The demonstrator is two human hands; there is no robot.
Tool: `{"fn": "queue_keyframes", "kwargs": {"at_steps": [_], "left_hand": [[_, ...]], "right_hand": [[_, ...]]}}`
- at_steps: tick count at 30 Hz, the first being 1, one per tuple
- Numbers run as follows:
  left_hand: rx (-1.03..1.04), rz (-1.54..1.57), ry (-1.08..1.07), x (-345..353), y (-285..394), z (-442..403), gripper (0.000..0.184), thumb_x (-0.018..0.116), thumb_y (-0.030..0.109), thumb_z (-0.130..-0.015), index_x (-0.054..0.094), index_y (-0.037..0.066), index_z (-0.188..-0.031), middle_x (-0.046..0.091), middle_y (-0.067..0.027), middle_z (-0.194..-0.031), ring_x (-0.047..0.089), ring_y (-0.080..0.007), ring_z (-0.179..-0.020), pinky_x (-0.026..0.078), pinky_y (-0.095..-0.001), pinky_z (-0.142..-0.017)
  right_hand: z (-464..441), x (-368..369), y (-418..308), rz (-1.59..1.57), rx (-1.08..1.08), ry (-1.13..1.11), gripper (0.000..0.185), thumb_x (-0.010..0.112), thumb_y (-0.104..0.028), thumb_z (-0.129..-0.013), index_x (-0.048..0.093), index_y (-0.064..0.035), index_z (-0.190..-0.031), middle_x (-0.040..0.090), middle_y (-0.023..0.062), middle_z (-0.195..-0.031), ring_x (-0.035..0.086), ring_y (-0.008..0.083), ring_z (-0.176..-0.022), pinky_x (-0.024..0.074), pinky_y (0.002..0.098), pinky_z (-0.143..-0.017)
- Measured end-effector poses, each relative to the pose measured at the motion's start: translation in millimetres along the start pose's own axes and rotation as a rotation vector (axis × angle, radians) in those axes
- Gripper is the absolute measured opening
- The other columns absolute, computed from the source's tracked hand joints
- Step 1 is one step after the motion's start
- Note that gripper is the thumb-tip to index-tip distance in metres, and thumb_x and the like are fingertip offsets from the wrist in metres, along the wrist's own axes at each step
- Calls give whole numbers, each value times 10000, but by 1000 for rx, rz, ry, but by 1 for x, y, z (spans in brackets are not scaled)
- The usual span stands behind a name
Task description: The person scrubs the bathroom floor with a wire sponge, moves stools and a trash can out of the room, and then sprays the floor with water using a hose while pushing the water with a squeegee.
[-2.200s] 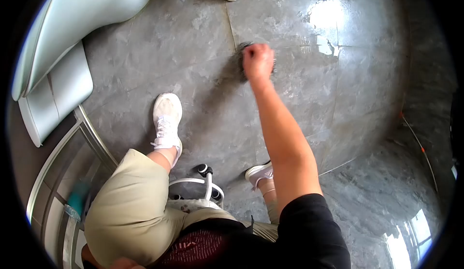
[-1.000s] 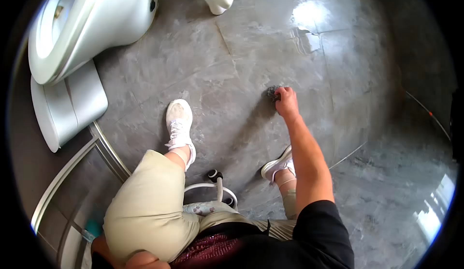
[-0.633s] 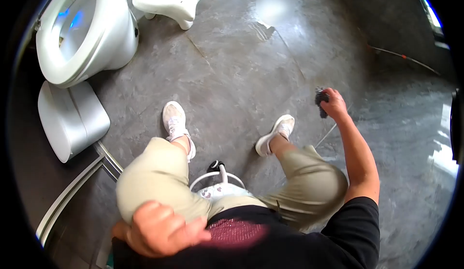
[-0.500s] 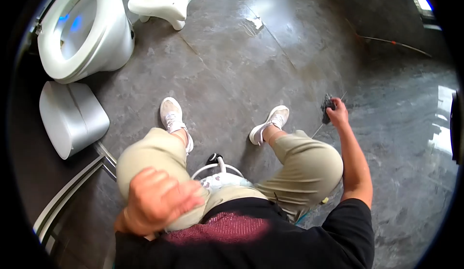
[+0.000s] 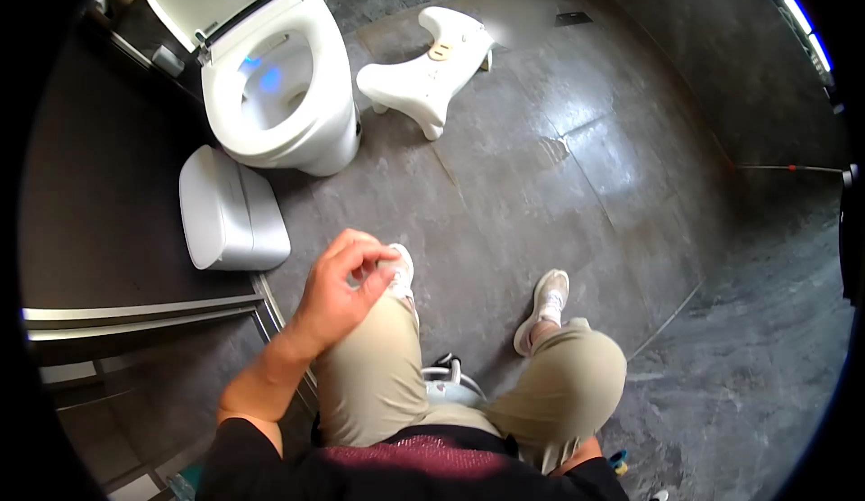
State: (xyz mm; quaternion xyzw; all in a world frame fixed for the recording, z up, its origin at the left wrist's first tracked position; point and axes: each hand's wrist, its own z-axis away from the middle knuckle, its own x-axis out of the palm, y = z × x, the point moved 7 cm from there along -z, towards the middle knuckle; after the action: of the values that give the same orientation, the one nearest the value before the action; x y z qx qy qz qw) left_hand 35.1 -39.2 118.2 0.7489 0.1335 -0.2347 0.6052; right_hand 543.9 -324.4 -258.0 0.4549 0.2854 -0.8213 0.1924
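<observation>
My left hand (image 5: 338,289) hovers above my left knee, close to the left shoe (image 5: 401,267) as seen from above. Its fingers are curled toward the thumb, and nothing shows between them. Out of sight is my right hand; only a bit of the right arm (image 5: 587,452) appears beside my right thigh, reaching down and back. Just beyond that arm lies a small blue and yellow object (image 5: 618,461), too small to name. Between my legs part of a low seat with a white tubular frame (image 5: 455,384) shows under me.
A white toilet (image 5: 329,109) with its lid up stands at the upper left. Beside it are a silver-grey bin (image 5: 243,217) and a white footstool (image 5: 459,59). A metal door track (image 5: 144,307) runs at left. Dark grey tiles (image 5: 505,204) cover the floor, with a drain (image 5: 572,19) far back.
My right hand, which held a dark wiry scouring pad low at the right, has gone out of view behind my right leg. My left hand has moved forward. The view has shifted leftward.
</observation>
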Motion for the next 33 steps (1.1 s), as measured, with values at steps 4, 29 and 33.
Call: {"fn": "queue_keyframes", "kwargs": {"at_steps": [4, 29, 33], "left_hand": [[-165, -129, -95, 45, -79, -87, 248, 639, 162, -774, 628, 47, -994, 588, -72, -956, 569, -197, -858, 441, -289, -731], [-997, 1327, 166, 285, -352, -297, 449, 575, 345, -872, 421, 122, -1230, 488, -37, -1175, 486, -185, -1047, 457, -360, -837], [-1197, 1363, 80, 312, -314, -204, 481, 586, 340, -864, 410, 123, -1255, 480, -25, -1208, 460, -177, -1108, 383, -371, -946]], "right_hand": [[-31, 18, -42, -39, -52, 22, 324, 626, -183, -705, 586, -57, -1001, 543, 208, -1092, 536, 352, -1009, 441, 398, -852], [-206, 9, -148, -127, -225, -2, 232, 631, -116, -727, 612, -50, -949, 442, 217, -1258, 460, 367, -1133, 394, 405, -925], [-201, 0, -183, -240, -129, -53, 225, 638, -126, -734, 612, -50, -944, 445, 207, -1263, 474, 364, -1118, 401, 401, -912]]}}
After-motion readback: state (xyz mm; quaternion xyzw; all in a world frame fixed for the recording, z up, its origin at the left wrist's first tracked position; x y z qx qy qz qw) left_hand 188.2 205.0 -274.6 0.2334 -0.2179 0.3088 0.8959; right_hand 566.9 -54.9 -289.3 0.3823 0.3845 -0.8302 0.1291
